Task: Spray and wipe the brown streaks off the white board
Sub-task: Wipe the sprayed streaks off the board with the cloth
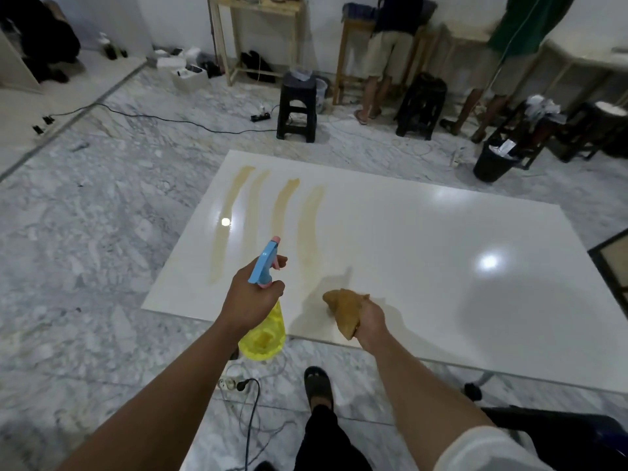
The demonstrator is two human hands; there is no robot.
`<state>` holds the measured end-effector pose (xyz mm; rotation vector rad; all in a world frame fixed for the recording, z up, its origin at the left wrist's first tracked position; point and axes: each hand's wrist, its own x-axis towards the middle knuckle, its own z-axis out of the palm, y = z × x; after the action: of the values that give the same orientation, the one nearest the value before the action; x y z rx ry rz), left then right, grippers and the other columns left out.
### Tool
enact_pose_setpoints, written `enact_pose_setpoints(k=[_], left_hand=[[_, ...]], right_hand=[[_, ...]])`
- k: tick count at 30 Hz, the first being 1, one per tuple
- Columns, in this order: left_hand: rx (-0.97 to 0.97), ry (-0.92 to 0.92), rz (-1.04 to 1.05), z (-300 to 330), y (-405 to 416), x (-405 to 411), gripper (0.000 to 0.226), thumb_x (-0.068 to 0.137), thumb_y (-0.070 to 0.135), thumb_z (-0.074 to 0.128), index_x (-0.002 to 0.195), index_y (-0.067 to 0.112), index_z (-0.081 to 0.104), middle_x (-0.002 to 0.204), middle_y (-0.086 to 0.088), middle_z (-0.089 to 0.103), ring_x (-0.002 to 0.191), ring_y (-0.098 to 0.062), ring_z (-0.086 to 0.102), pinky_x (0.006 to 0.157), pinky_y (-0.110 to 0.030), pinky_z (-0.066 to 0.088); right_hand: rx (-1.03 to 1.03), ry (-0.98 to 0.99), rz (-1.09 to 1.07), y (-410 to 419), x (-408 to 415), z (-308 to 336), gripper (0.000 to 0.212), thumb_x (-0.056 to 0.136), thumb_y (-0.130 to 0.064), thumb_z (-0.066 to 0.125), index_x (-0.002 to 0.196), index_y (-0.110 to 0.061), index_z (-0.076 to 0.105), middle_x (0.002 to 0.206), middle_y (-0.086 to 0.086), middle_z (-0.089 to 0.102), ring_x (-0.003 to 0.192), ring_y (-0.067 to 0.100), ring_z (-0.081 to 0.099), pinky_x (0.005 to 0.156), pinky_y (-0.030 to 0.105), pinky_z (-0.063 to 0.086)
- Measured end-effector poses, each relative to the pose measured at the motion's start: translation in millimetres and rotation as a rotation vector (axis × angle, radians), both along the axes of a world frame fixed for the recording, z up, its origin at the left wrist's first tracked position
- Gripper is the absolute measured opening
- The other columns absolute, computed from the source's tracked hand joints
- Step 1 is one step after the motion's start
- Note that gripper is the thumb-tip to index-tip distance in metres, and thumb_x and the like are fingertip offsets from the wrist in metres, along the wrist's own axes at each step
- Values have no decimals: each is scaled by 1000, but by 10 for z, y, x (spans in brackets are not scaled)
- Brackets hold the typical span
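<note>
A glossy white board [424,253] lies flat in front of me. Several pale brown streaks [283,212] run lengthwise down its left part. My left hand [249,297] grips a spray bottle [266,311] with a yellow body and a blue head, a finger on the pink trigger; its nozzle points toward the streaks. My right hand [370,322] holds a crumpled brown cloth [345,309] just above the board's near edge, to the right of the bottle.
The floor is grey marble [102,232]. A power strip with cables [238,385] lies by my sandalled foot [317,385]. Black stools [297,113], a black bin [494,161], wooden tables and two standing people [384,56] are beyond the board's far edge.
</note>
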<state>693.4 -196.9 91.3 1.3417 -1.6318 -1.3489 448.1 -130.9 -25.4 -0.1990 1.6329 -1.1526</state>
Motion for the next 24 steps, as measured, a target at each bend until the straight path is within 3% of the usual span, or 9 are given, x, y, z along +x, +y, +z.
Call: enact_pose_setpoints(k=[3, 8, 13, 16, 18, 20, 22, 23, 24], left_hand=[[-4, 46, 14, 52, -76, -33, 37, 79, 6, 65, 107, 30, 61, 117, 18, 73, 76, -31, 58, 78, -46, 59], [-10, 24, 1, -63, -412, -237, 43, 83, -3, 66, 109, 30, 61, 114, 23, 72, 64, -18, 57, 68, -46, 57], [-1, 4, -1, -219, -1150, -625, 53, 82, -2, 66, 113, 41, 63, 116, 22, 73, 88, -9, 69, 77, -33, 56], [27, -5, -7, -374, -1669, -895, 53, 82, -1, 67, 111, 43, 61, 119, 23, 72, 78, -2, 66, 73, -29, 53], [41, 11, -11, -511, -2022, -1063, 49, 81, 0, 66, 110, 40, 62, 124, 24, 71, 72, 0, 63, 72, -30, 51], [44, 13, -6, -651, -2356, -1209, 47, 79, 4, 66, 112, 37, 62, 128, 25, 70, 75, -4, 65, 72, -32, 54], [44, 8, 9, -738, -2609, -1298, 44, 78, 10, 64, 111, 39, 61, 128, 26, 70, 74, -10, 64, 71, -33, 55], [47, 7, 14, -774, -2729, -1337, 43, 78, 11, 64, 110, 39, 61, 127, 25, 70, 74, -13, 64, 70, -32, 55], [54, 3, 23, -858, -2835, -1381, 42, 78, 10, 64, 110, 38, 61, 125, 23, 71, 77, -14, 65, 69, -28, 53]], right_hand=[[-2, -389, -236, -153, -266, 76, 41, 110, -30, 27, 119, -11, 63, 118, 16, 67, 114, 37, 62, 105, 56, 42], [-125, -495, -325, -546, -541, 103, 55, 108, -41, 28, 137, -4, 57, 140, 26, 60, 134, 45, 54, 119, 59, 32], [-165, -333, -198, -1582, -877, 95, 36, 101, -21, 54, 131, -2, 61, 138, 23, 61, 126, 41, 59, 105, 51, 45], [-164, -254, -46, -2405, -1079, 158, 26, 80, -18, 77, 99, -3, 66, 107, 23, 62, 89, 33, 65, 76, 42, 55], [-146, -176, -34, -3090, -1315, 76, 6, 92, -4, 65, 95, 0, 69, 93, 23, 67, 73, 30, 69, 63, 35, 58], [-72, -63, -55, -3789, -1602, -40, 17, 89, 3, 62, 104, 1, 69, 105, 30, 70, 84, 30, 72, 69, 36, 57], [-15, 194, 71, -4304, -1812, -84, 23, 79, 2, 71, 99, -6, 66, 106, 24, 71, 89, 24, 70, 68, 30, 56], [-7, 435, 209, -4512, -1883, -108, 8, 85, -8, 71, 84, -12, 64, 91, 20, 71, 78, 20, 67, 60, 27, 53], [-9, 581, 320, -4699, -1908, -195, 22, 93, -17, 65, 72, -19, 61, 76, 12, 68, 65, 17, 62, 56, 26, 49]])
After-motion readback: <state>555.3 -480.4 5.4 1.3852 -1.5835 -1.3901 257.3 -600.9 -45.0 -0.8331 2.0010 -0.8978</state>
